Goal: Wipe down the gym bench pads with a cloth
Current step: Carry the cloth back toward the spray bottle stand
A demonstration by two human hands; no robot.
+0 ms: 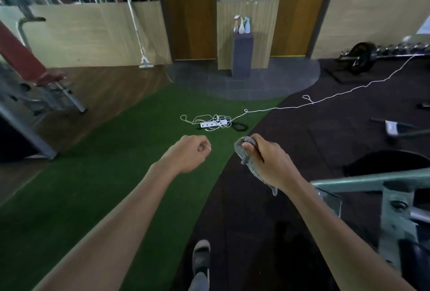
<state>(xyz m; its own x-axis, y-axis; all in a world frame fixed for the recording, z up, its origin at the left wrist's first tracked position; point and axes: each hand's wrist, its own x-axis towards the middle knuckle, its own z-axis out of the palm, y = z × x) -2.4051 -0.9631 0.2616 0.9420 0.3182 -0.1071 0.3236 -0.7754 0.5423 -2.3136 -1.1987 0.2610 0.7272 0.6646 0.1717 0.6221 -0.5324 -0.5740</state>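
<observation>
My right hand (267,158) grips a bunched grey cloth (249,162); one end pokes out above the fingers and the other hangs below the wrist. My left hand (188,153) is curled into a fist and holds nothing. Both hands are held out in front of me over the floor. A red-padded incline bench (21,58) stands at the far left, well away from both hands. At the right edge a black round pad (391,162) shows behind a grey-green machine frame (363,181).
A white power strip (213,123) with tangled white cord lies on the green turf ahead; its cord runs right across the dark rubber floor. Spray bottles (243,25) stand on a grey pedestal (242,55). A mop (139,34) leans on the wall. A barbell (363,54) lies at right.
</observation>
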